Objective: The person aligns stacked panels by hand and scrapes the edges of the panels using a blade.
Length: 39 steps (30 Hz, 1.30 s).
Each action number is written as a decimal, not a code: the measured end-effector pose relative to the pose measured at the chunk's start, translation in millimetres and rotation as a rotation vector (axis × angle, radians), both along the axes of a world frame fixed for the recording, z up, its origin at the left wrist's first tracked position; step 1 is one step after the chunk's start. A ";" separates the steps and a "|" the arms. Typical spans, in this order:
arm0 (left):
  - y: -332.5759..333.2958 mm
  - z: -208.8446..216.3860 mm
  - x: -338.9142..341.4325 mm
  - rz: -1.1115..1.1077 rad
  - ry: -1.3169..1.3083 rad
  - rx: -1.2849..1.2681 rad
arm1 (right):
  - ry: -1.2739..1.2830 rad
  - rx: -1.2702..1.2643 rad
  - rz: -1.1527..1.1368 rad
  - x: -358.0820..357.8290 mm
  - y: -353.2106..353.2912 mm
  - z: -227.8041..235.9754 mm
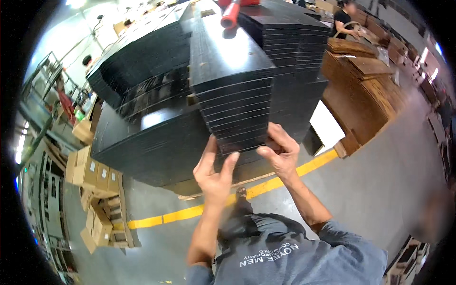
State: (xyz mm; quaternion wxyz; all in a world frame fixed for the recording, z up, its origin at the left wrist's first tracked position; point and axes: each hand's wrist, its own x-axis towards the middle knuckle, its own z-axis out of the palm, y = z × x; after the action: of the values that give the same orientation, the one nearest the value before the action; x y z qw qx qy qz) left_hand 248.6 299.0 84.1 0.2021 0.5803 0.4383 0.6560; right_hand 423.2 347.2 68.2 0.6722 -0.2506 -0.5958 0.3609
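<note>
Black boards [235, 109] stacked, gray floor [356, 194], yellow line [183, 214]

The left hand [211, 180] and right hand [284, 156] face each other across the grip, thumbs [231, 164] inward and curved fingers [207, 154] on its outer sides, the left forearm [205, 232] steep beneath it, the right forearm [309, 202] slanting in from lower right.
</note>
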 end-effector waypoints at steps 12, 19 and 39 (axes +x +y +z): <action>69.7 -2.9 158.0 -0.046 0.026 -0.053 | -0.210 0.426 -0.361 167.5 66.0 -2.1; 74.3 12.6 161.7 0.028 0.217 0.041 | -0.220 0.511 -0.402 177.8 73.1 12.2; 51.5 165.5 149.4 -0.148 -0.054 0.412 | -0.040 0.494 -0.387 116.7 24.1 169.1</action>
State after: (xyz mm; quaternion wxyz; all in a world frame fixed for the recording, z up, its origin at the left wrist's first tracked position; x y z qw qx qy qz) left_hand 398.0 350.5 249.7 0.1384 0.6222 0.2459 0.7303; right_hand 539.9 371.3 237.3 0.7571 -0.1959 -0.6198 0.0656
